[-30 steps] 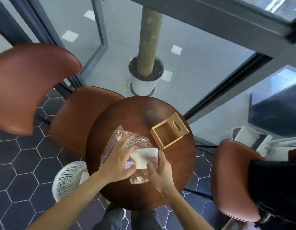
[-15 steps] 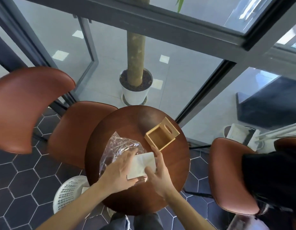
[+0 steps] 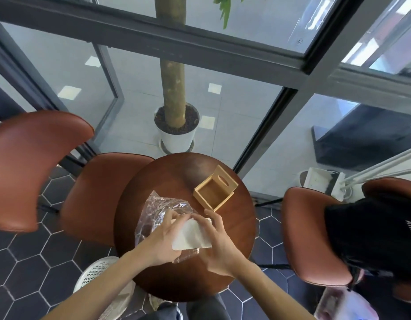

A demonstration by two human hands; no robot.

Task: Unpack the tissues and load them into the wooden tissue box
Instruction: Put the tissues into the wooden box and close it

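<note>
Head view, looking down: we see a round dark wooden counter [image 3: 234, 229] with brown chairs to either side. Near its middle both hands hold a white stack of tissues [image 3: 191, 236], lifted partly out of a crinkled clear plastic wrapper [image 3: 153, 211] that lies on the counter beneath and to the left of it. Our left hand [image 3: 163, 239] curls its fingers over the stack's left edge and top, gripping it. Our right hand [image 3: 219, 244] grips the right side, thumb on top, fingers wrapped round the far edge. Just beyond the right hand, apart from the stack, the wooden tissue box [image 3: 214, 191] stands on the counter, open and hollow, its slotted lid [image 3: 225, 181] tipped up along the far side. A white plastic basket [image 3: 100, 277] sits on the floor below the counter's left edge. A potted tree [image 3: 175, 125] stands behind the counter.
</note>
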